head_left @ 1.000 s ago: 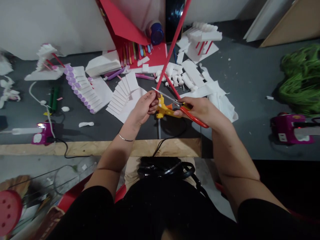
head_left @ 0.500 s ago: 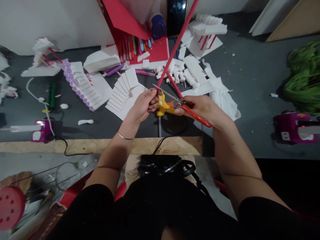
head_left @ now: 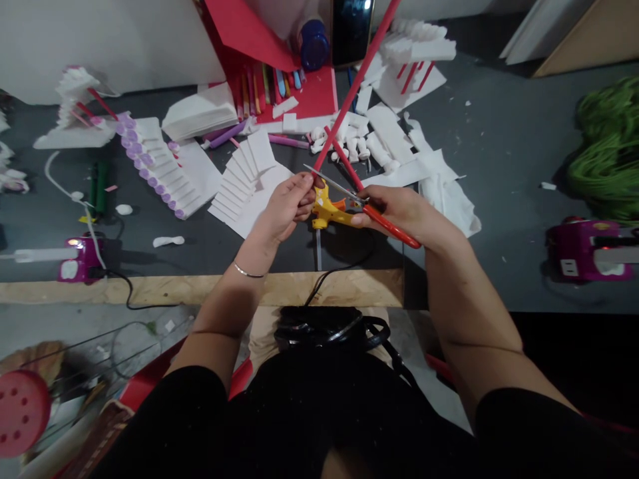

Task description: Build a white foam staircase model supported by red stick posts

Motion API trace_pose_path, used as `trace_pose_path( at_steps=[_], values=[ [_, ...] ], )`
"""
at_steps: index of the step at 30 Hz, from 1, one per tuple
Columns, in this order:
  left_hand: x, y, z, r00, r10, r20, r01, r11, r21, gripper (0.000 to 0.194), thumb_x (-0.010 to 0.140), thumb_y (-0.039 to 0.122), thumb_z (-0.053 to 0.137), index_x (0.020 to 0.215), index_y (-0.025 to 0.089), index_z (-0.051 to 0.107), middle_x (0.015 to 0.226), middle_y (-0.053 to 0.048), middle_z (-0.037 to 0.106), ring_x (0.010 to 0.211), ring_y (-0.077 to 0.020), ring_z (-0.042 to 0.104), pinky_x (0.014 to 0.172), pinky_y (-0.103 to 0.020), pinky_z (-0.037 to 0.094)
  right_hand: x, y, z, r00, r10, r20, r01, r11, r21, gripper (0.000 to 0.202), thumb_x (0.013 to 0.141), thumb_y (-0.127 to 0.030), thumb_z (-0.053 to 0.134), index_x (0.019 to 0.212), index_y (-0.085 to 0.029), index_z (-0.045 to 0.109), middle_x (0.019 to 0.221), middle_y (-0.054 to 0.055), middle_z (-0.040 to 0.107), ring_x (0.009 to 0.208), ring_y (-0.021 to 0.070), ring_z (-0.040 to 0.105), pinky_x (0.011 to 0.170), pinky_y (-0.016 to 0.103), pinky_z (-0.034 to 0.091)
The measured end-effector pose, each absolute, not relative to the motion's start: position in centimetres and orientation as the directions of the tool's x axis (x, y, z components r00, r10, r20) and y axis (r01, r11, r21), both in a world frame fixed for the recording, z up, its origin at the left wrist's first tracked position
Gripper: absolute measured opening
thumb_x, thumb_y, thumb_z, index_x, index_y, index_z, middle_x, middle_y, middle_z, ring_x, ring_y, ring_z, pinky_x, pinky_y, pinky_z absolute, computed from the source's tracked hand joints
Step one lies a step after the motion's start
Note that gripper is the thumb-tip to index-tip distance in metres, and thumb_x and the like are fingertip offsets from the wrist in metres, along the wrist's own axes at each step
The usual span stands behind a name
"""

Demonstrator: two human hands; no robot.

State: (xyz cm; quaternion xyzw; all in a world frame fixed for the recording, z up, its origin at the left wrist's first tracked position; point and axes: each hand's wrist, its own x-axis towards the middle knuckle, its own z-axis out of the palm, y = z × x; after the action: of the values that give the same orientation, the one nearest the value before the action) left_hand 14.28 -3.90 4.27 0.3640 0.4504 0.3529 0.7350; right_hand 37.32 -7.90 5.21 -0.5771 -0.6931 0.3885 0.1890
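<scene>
My left hand [head_left: 293, 203] pinches the lower end of a long red stick [head_left: 357, 83] that slants up to the right. In my right hand [head_left: 392, 207] are red-handled scissors [head_left: 392, 227], their blades pointing left toward the stick's lower end. A shorter red stick [head_left: 345, 159] runs from beside the long one down to my right fingers; whether they hold it too I cannot tell. Just below the blades lies a yellow glue gun [head_left: 327, 211], partly hidden by my hands. White fanned strips [head_left: 242, 179] lie left of my left hand.
White models stand at the back left [head_left: 82, 110] and back right [head_left: 414, 50]. White scraps [head_left: 389, 136] and a blue jar [head_left: 313, 45] are behind my hands. Purple power blocks [head_left: 82, 258] sit at both sides, with green cord [head_left: 606, 150] at the right. A black cable crosses the wooden edge [head_left: 349, 287].
The view has shifted slightly. My hands, the long red stick and the scissors keep nearly the same places relative to one another.
</scene>
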Motion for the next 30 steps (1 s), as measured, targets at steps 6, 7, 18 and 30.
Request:
trace_pose_path(
  at_steps=[6, 7, 18, 30],
  values=[
    [14.37, -4.10, 4.18, 0.387, 0.842, -0.375, -0.186, 0.469, 0.863, 0.030, 0.112, 0.028, 0.055, 0.085, 0.016, 0.057, 0.060, 0.011, 0.035, 0.041, 0.0011, 0.026, 0.042, -0.010, 0.018, 37.19, -8.02, 4.91, -0.265, 0.951, -0.159, 0.646, 0.053, -0.761, 0.082, 0.075, -0.095, 0.062, 0.104, -0.020, 0.075, 0.070, 0.000, 0.061, 0.062, 0.0152, 0.047, 0.061, 0.029, 0.036],
    [14.38, -4.11, 4.18, 0.381, 0.844, -0.378, -0.182, 0.470, 0.864, 0.030, 0.112, 0.029, 0.056, 0.086, 0.016, 0.057, 0.060, 0.011, 0.035, 0.041, 0.0012, 0.026, 0.042, -0.010, 0.018, 37.12, -8.08, 4.97, -0.267, 0.951, -0.157, 0.645, 0.055, -0.762, 0.081, 0.077, -0.095, 0.061, 0.103, -0.019, 0.075, 0.070, 0.000, 0.060, 0.062, 0.0151, 0.047, 0.061, 0.029, 0.035],
    [14.46, -4.01, 4.15, 0.367, 0.835, -0.411, -0.165, 0.493, 0.854, 0.030, 0.111, 0.034, 0.059, 0.087, 0.016, 0.057, 0.060, 0.011, 0.033, 0.041, 0.0013, 0.026, 0.043, -0.008, 0.019, 36.67, -8.01, 4.90, -0.243, 0.959, -0.143, 0.650, 0.051, -0.758, 0.079, 0.079, -0.093, 0.061, 0.094, -0.018, 0.076, 0.064, -0.002, 0.051, 0.061, 0.0135, 0.041, 0.059, 0.029, 0.030],
    [14.60, -4.05, 4.28, 0.347, 0.831, -0.434, -0.168, 0.511, 0.843, 0.031, 0.110, 0.036, 0.062, 0.086, 0.016, 0.057, 0.060, 0.011, 0.034, 0.040, 0.0010, 0.027, 0.042, -0.009, 0.018, 36.63, -7.90, 5.13, -0.234, 0.956, -0.178, 0.625, 0.008, -0.781, 0.080, 0.075, -0.093, 0.066, 0.094, -0.016, 0.080, 0.061, -0.002, 0.050, 0.060, 0.0130, 0.041, 0.057, 0.029, 0.031]
  ],
)
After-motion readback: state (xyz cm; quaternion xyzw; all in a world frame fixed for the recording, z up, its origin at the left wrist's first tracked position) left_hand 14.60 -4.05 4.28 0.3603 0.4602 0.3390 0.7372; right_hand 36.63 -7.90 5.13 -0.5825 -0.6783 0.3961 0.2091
